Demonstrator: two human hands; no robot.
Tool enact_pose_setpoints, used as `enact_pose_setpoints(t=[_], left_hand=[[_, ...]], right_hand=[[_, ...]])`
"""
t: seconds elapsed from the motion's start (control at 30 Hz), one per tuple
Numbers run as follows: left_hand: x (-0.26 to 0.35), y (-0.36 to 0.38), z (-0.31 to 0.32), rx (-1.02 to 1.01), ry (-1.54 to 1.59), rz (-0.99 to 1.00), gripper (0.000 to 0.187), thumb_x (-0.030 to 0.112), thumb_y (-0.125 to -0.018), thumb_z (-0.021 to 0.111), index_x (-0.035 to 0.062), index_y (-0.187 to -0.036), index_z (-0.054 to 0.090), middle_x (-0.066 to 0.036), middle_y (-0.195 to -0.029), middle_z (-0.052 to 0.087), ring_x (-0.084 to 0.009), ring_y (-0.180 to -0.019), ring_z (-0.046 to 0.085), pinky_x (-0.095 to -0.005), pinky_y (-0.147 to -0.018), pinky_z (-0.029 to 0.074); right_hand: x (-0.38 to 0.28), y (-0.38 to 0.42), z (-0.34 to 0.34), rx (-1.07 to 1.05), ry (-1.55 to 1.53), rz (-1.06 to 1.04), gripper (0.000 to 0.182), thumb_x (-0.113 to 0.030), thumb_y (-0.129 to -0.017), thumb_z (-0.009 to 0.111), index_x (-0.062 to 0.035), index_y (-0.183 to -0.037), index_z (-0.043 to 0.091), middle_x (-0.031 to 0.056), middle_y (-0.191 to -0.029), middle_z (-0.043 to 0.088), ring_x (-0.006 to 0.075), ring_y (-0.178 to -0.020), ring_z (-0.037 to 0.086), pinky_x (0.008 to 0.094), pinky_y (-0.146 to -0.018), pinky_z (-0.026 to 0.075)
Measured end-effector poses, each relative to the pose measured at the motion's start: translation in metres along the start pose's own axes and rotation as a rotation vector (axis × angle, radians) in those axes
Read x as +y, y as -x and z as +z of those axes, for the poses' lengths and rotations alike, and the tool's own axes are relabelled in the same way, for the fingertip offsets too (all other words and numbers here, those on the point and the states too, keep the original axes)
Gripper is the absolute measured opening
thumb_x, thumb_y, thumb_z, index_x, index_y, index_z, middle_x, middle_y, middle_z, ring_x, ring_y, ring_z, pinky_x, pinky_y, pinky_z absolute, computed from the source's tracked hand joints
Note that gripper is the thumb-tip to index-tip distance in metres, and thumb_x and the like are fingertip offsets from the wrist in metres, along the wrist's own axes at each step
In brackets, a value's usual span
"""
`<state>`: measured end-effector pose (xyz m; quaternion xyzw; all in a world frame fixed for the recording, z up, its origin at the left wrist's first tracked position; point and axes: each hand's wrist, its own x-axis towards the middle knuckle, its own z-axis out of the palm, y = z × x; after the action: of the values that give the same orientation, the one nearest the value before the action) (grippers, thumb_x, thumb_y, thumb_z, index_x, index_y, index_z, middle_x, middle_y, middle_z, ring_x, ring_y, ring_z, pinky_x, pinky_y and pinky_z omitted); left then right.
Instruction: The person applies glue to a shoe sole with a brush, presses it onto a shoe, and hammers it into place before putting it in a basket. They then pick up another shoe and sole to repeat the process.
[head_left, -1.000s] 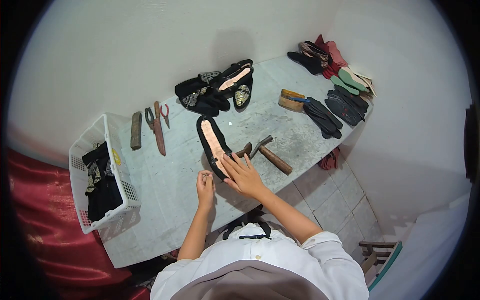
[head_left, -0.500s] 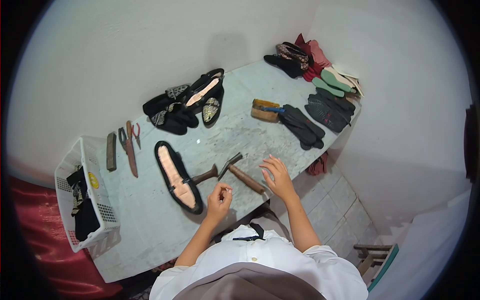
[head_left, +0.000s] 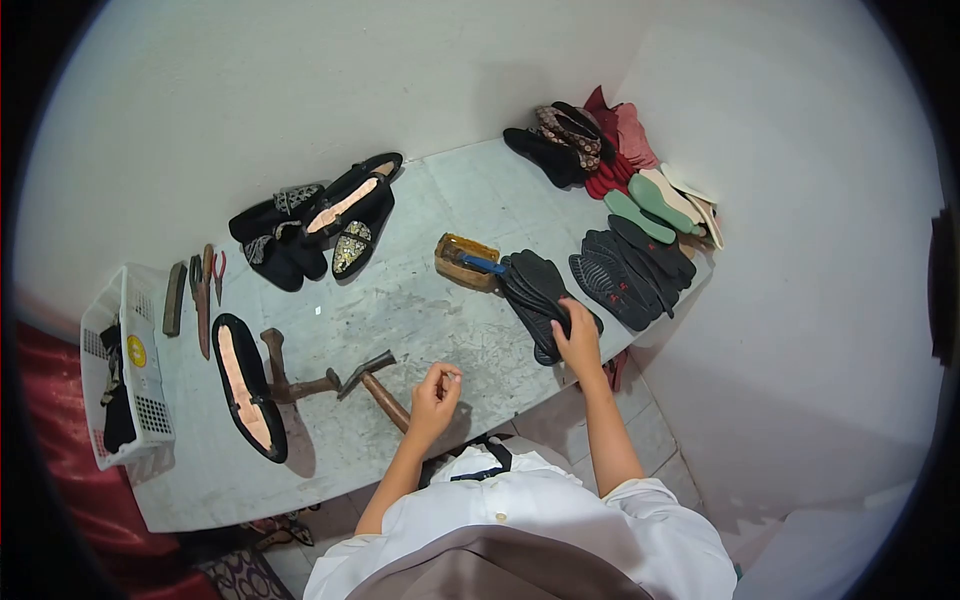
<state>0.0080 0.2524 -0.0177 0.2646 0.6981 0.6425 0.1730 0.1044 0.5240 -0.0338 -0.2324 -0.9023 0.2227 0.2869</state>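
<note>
My right hand (head_left: 578, 340) is at the near end of a stack of black shoe soles (head_left: 530, 290), its thumb and fingers closing on a sole. Over the table's front part, my left hand (head_left: 436, 398) is held with its fingers curled together; what they hold, if anything, is too small to make out. Beside it lies a hammer (head_left: 384, 400) with a wooden handle, its head pointing away to the left. Further left, a black shoe (head_left: 248, 390) with a pale insole-like bottom facing up rests by a rusty iron shoe anvil (head_left: 292, 388).
Behind the soles stands a yellowish box (head_left: 468, 277) with a blue-handled brush. More soles (head_left: 630, 275) and green insoles (head_left: 650, 205) lie at right. Black shoes (head_left: 315, 220) sit along the wall. A knife (head_left: 204, 310), pliers (head_left: 219, 275) and a white basket (head_left: 150, 400) are at left.
My right hand has moved right and forward, from above the table by the hammer to the stack of black soles. My left hand stays closed. The camera view has shifted rightward.
</note>
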Motion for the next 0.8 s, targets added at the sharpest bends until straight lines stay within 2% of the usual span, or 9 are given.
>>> enact_pose_setpoints(t=[0.07,0.2,0.4,0.5,0.53,0.63,0.67,0.73,0.8], left_hand=[[-0.006,0.0,0.003,0.017,-0.024,-0.022,0.003,0.008,-0.088,0.057,0.0061,-0.089,0.056,0.008,-0.059,0.037,-0.0014,-0.053,0.032,-0.0201,-0.048,0.025],[-0.013,-0.001,0.002,0.01,-0.081,-0.081,0.004,0.009,-0.088,0.057,0.0055,-0.09,0.057,0.005,-0.056,0.037,-0.0029,-0.052,0.033,-0.0215,-0.047,0.028],[-0.021,-0.017,0.001,0.068,-0.08,-0.125,0.005,0.01,-0.087,0.057,0.0053,-0.089,0.057,0.003,-0.056,0.039,-0.0038,-0.053,0.035,-0.0222,-0.048,0.03],[-0.02,-0.028,0.005,0.056,-0.093,-0.096,0.006,0.011,-0.087,0.058,0.0054,-0.09,0.058,0.003,-0.056,0.039,-0.0043,-0.053,0.036,-0.0219,-0.049,0.031],[-0.019,-0.031,0.006,0.05,-0.099,-0.084,0.007,0.011,-0.087,0.058,0.0054,-0.091,0.058,0.003,-0.056,0.039,-0.0045,-0.053,0.036,-0.0219,-0.049,0.031],[-0.011,-0.038,0.006,0.028,-0.09,-0.101,0.008,0.012,-0.088,0.058,0.0047,-0.091,0.058,0.004,-0.055,0.04,-0.0051,-0.052,0.038,-0.0224,-0.049,0.032],[-0.009,-0.04,0.004,0.006,-0.025,-0.151,0.011,0.014,-0.088,0.057,0.0047,-0.093,0.058,0.003,-0.057,0.042,-0.0053,-0.054,0.04,-0.0225,-0.05,0.034],[-0.006,-0.045,-0.001,-0.039,0.107,-0.247,0.015,0.018,-0.09,0.056,0.0048,-0.096,0.056,0.002,-0.062,0.047,-0.0057,-0.058,0.044,-0.0226,-0.052,0.037],[-0.009,-0.05,-0.003,-0.067,0.354,-0.24,0.025,0.023,-0.092,0.053,0.0059,-0.11,0.05,-0.003,-0.078,0.053,-0.0091,-0.07,0.05,-0.0236,-0.06,0.042]], right_hand=[[0.03,-0.01,0.011,-0.026,0.107,0.097,0.059,-0.022,-0.077,0.069,-0.0062,-0.128,0.043,0.0169,-0.124,0.05,0.035,-0.115,0.047,0.0434,-0.094,0.039],[0.055,-0.016,0.023,-0.259,0.237,0.34,0.065,-0.028,-0.077,0.069,-0.0061,-0.131,0.041,0.0169,-0.124,0.049,0.0347,-0.117,0.047,0.0447,-0.094,0.04],[0.067,-0.02,0.016,-0.196,0.153,0.242,0.041,-0.025,-0.09,0.053,-0.0037,-0.124,0.049,0.0224,-0.115,0.057,0.0388,-0.101,0.057,0.0435,-0.088,0.044],[0.037,-0.031,-0.015,-0.237,0.081,0.302,0.039,-0.024,-0.093,0.046,-0.0042,-0.126,0.048,0.0215,-0.101,0.062,0.04,-0.085,0.061,0.0445,-0.078,0.048],[0.037,-0.031,-0.017,-0.224,0.033,0.286,0.037,-0.02,-0.095,0.043,-0.0038,-0.128,0.046,0.0186,-0.101,0.064,0.0336,-0.076,0.065,0.0406,-0.072,0.05],[0.017,-0.038,-0.017,-0.19,-0.657,0.449,0.037,-0.021,-0.098,0.04,-0.0033,-0.13,0.044,0.0138,-0.104,0.064,0.0242,-0.075,0.067,0.0343,-0.069,0.052],[0.0,-0.042,-0.026,-0.269,-0.934,0.533,0.039,-0.024,-0.099,0.04,-0.003,-0.131,0.042,0.01,-0.102,0.063,0.0189,-0.077,0.066,0.0291,-0.069,0.053],[-0.023,-0.052,-0.028,-0.398,-1.16,0.559,0.042,-0.027,-0.098,0.042,-0.0031,-0.133,0.039,0.0152,-0.106,0.062,0.0228,-0.078,0.067,0.0307,-0.066,0.055],[-0.045,-0.059,-0.021,-0.52,-1.328,0.566,0.045,-0.029,-0.097,0.043,-0.0033,-0.133,0.036,0.0185,-0.108,0.061,0.0255,-0.079,0.067,0.0328,-0.067,0.056]])
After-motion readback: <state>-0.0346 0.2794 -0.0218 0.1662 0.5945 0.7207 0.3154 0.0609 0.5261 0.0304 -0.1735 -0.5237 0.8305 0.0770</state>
